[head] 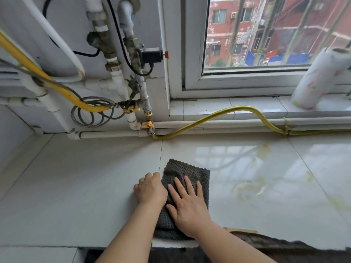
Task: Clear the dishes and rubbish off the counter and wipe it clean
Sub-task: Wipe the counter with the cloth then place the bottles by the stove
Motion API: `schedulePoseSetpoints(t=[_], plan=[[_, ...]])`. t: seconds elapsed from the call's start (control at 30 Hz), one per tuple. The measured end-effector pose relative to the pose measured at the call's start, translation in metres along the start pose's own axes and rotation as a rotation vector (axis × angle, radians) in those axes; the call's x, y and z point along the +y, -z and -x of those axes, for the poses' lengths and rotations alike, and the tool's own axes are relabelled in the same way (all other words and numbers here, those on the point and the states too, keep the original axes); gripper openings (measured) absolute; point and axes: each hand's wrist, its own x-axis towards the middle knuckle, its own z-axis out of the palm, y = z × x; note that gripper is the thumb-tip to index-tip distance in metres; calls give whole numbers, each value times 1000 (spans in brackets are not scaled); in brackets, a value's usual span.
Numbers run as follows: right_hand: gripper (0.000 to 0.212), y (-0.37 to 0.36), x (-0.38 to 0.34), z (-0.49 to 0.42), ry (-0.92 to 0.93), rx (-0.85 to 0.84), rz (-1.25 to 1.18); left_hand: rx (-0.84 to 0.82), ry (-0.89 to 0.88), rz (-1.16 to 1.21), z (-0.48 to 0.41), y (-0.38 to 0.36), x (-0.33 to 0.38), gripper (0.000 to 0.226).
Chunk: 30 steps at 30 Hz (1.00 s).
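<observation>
Counter: white glossy tiles; tile joint running front to back, meeting the cloth's far left corner; bare tile well out to the left edge and to the right edge.
Front edge: overhung at the middle by the cloth's near end.
Back edge: lined by white pipes along the left half and a yellow hose along the right half; hose arching up onto the window sill, then dropping back to the edge further right.
Back left corner: crowded with upright pipes, valves and a coiled grey cable, all on the wall above the tile.
Window sill: raised above the back edge; patterned paper roll standing tilted at its right end, well apart from the cloth.
Cloth: dark grey, waffle-textured, folded to a rough rectangle; near the front edge at mid-length, beneath both hands; left side bunched into a raised fold.
Left hand: knuckles up, fingers curled tight onto the cloth's bunched left side, gripping it; fingertips hidden.
Right hand: palm down on the cloth, fingers straight and spread, pressing flat, nothing clasped.
Stains: yellowish smears and rings on the tile right of the cloth, further spots toward the back edge; wet sheen around them.
</observation>
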Motion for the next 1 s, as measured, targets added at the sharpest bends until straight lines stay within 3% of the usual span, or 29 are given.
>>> schedulePoseSetpoints(t=[0.17, 0.3, 0.43, 0.7, 1.0], plan=[[56, 18, -2, 27, -86, -9, 47, -11, -112, 5, 8, -7, 18, 37], [57, 19, 8, 37, -107, -21, -24, -17, -165, 1, 13, -14, 28, 38], [52, 17, 6, 37, -198, -40, 53, 15, -179, -12, 11, -18, 24, 38], [55, 10, 16, 34, -168, 14, 13, 9, -153, 6, 7, -22, 31, 37], [65, 6, 85, 45, -315, 13, 2, -7, -170, -35, 18, -28, 41, 39]])
